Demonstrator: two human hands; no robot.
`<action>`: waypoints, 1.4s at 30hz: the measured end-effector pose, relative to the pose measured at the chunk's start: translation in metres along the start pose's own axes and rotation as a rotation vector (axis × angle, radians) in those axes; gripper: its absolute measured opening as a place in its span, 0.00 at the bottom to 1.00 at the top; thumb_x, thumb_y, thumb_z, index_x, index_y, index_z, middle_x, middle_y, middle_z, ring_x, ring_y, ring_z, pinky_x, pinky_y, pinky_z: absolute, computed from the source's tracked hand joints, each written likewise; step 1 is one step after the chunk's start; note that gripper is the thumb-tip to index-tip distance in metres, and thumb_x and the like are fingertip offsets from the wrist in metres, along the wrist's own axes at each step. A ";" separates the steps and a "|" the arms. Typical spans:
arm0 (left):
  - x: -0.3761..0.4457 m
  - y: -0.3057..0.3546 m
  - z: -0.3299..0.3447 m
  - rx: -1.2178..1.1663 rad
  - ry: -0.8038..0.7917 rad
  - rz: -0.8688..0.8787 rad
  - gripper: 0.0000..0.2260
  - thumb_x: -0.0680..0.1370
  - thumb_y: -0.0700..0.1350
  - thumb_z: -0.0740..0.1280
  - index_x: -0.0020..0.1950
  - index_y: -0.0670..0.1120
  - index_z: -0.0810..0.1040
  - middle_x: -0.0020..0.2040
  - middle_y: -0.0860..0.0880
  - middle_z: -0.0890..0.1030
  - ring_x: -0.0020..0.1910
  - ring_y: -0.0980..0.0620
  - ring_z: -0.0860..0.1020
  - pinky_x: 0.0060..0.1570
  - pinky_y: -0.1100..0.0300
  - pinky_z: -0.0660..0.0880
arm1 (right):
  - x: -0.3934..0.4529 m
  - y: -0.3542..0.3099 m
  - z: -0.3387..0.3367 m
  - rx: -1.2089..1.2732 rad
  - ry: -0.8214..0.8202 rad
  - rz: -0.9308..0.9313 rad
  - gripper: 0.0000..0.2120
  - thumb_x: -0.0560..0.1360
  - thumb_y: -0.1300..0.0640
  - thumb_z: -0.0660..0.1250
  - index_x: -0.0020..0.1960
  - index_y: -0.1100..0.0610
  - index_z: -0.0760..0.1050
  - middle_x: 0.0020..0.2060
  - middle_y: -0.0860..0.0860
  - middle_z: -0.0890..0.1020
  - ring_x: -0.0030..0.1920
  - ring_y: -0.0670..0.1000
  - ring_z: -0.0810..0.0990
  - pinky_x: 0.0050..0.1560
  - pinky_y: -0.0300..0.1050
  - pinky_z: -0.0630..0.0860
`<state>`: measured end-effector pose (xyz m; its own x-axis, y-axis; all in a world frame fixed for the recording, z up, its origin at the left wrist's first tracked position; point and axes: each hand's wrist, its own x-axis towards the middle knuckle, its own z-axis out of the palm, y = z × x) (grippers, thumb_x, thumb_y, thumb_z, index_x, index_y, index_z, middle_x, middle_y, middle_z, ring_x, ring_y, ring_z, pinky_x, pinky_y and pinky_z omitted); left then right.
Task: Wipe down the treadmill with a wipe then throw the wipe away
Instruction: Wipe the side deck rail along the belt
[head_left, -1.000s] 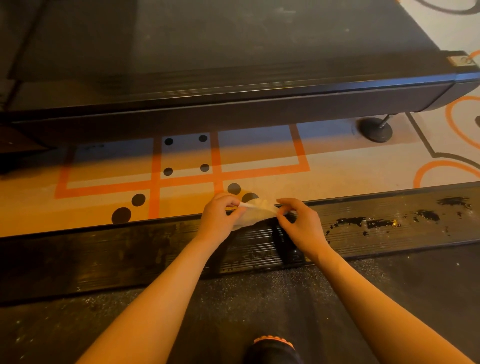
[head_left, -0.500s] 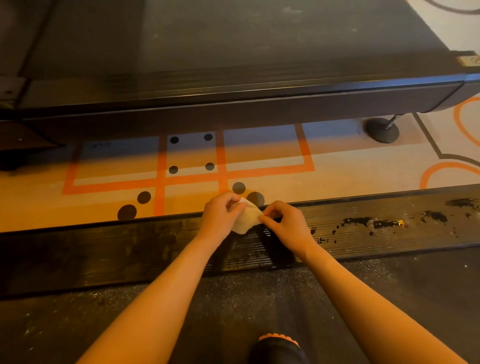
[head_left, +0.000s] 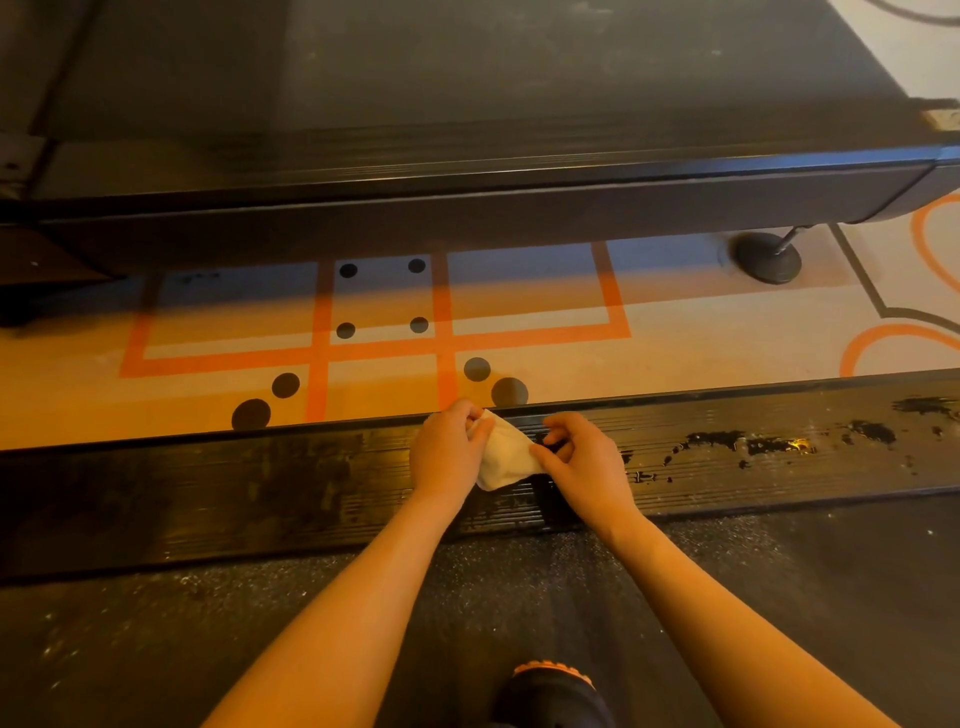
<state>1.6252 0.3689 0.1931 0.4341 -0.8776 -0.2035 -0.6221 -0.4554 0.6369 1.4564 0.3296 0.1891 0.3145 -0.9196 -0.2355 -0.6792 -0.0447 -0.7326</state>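
Both hands pinch wipe (head_left: 503, 451) (crumpled): left hand (head_left: 448, 451), right hand (head_left: 583, 462), over rail (head_left: 260, 488) near outer edge; floor (head_left: 675, 358) beyond.

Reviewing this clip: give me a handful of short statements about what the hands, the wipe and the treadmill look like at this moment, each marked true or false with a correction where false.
1. Both hands hold the wipe. True: the left hand and the right hand each pinch it.
2. The wipe lies flat on the belt. False: it is bunched between the hands, above the side rail.
3. The side rail shows worn patches to the right of the hands. True.
4. A bin stands beside the hands. False: none is visible.
5. A second treadmill lies across the patterned floor. True.
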 end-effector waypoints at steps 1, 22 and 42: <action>-0.001 -0.002 0.000 0.015 0.025 0.023 0.09 0.81 0.50 0.66 0.59 0.48 0.78 0.53 0.51 0.80 0.55 0.50 0.77 0.54 0.55 0.73 | 0.000 0.002 0.001 -0.057 0.028 -0.034 0.18 0.77 0.54 0.71 0.65 0.54 0.75 0.51 0.45 0.79 0.46 0.45 0.78 0.53 0.45 0.78; -0.018 -0.041 0.001 0.238 0.136 0.267 0.14 0.79 0.43 0.67 0.66 0.45 0.78 0.63 0.46 0.78 0.63 0.44 0.76 0.63 0.46 0.70 | 0.001 0.009 0.013 -0.514 0.091 -0.549 0.22 0.73 0.57 0.72 0.65 0.62 0.76 0.66 0.62 0.76 0.61 0.65 0.78 0.57 0.60 0.77; -0.013 -0.050 0.005 0.248 0.157 0.306 0.15 0.78 0.43 0.70 0.65 0.45 0.78 0.62 0.45 0.79 0.62 0.43 0.77 0.62 0.44 0.71 | 0.017 0.013 0.014 -0.562 -0.220 -0.578 0.24 0.81 0.48 0.54 0.73 0.58 0.70 0.74 0.58 0.69 0.72 0.61 0.70 0.69 0.58 0.68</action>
<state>1.6477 0.4026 0.1600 0.2871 -0.9531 0.0956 -0.8675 -0.2164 0.4479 1.4619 0.3187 0.1663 0.7979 -0.5972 -0.0819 -0.5820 -0.7279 -0.3627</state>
